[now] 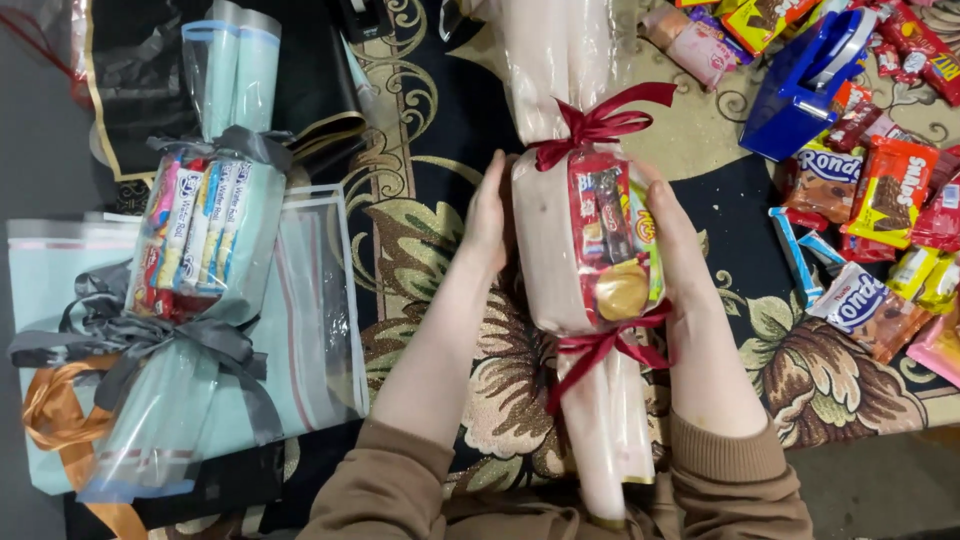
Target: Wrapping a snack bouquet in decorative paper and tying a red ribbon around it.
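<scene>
**Pink parcel held at both sides**

Pink wrapped snack bundle (585, 240), tied with red ribbons (598, 122), lies mid-carpet (430, 130). Left hand (490, 215) and right hand (675, 235) press flat against its sides, fingers extended, probably lightly gripping. Grey-ribboned blue bundle (195, 250) lies near the carpet's left edge.

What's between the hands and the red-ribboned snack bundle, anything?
Nothing visible. The left hand lies flat against the left side of the pink-wrapped snack bundle, and the right hand presses against its right side, both in direct contact. The red ribbon ties sit above and below the hands, not under them.
</scene>
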